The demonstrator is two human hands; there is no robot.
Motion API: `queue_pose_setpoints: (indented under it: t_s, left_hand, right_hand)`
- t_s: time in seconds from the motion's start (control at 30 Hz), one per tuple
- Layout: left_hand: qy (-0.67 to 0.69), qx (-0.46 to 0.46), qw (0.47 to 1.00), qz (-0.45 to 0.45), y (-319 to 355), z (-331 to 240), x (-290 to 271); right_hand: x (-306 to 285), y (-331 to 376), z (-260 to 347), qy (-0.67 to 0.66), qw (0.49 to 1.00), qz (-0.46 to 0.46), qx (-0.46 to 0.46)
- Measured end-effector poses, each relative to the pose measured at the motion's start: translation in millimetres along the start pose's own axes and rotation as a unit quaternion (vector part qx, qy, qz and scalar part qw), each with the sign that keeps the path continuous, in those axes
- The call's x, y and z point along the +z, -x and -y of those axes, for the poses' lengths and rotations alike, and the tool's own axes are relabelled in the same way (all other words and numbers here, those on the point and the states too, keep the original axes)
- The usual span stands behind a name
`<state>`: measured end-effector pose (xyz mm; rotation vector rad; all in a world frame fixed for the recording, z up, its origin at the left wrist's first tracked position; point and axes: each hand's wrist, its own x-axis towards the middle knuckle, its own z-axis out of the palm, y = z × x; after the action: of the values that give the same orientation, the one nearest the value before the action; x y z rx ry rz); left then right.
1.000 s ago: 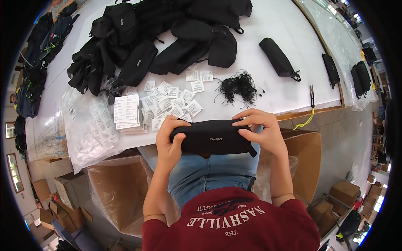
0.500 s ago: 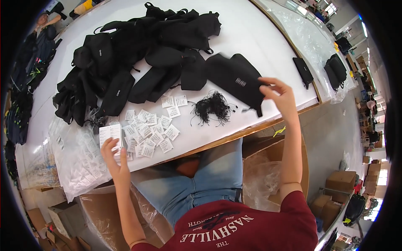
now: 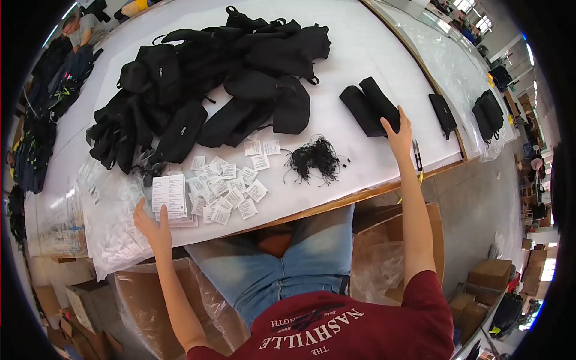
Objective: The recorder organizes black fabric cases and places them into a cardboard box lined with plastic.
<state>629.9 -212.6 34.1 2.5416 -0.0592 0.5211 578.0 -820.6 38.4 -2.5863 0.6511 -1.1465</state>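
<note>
My right hand (image 3: 398, 139) is at the right end of a black fabric pouch (image 3: 362, 111), its thumb over the edge and its fingers along the outer side. The pouch shows two rounded lobes side by side. At the table's near left, my left hand (image 3: 153, 229) has its fingers apart and holds nothing. It is beside a stack of white printed cards (image 3: 169, 195). Several small white tags (image 3: 231, 187) lie loose to the right of the stack. Farther right is a tangle of black strings (image 3: 316, 161).
A large heap of black pouches (image 3: 204, 69) covers the table's far left. Black-handled snips (image 3: 417, 157) lie beside my right forearm. Another black pouch (image 3: 443, 116) rests near the right edge. Clear plastic bags (image 3: 117, 231) are at near left; an open cardboard box (image 3: 435, 231) stands below.
My right hand and its pouch have shifted; the pouch no longer shows its flat printed face. My left hand has drawn back from the card stack. The snips have come into sight.
</note>
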Motion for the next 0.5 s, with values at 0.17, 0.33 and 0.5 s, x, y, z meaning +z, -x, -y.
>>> queue_pose_setpoints:
  t_s: [0.17,0.33,0.5]
  left_hand:
    - [0.001,-0.055,0.998,0.043,0.9,18.8,8.9]
    - [-0.007,-0.060,0.996,0.061,1.4,22.1,13.9]
    - [-0.034,-0.043,0.996,0.064,0.7,7.8,8.9]
  right_hand:
    - [-12.0,-0.7,-1.9,-0.162,0.960,0.203,0.109]
    - [-11.3,9.2,4.0,-0.105,0.970,0.219,0.024]
    - [-21.8,13.2,49.7,0.063,0.993,-0.008,-0.100]
